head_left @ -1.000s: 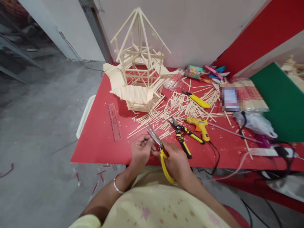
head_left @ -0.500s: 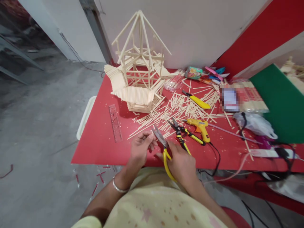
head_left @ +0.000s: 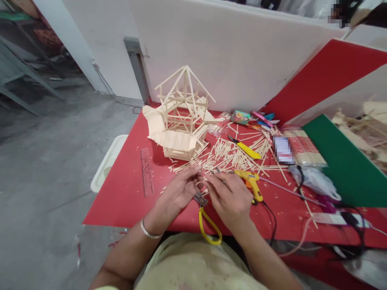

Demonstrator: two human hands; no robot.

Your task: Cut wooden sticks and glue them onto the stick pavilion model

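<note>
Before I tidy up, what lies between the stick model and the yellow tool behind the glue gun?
In the head view, loose pale sticks on the red tabletop.

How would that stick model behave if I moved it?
The stick model is probably light, its upper frame being open thin sticks. It may be fragile: slender roof sticks jut out at its sides. Pushing its eaves might tip it, since they overhang the base.
</note>
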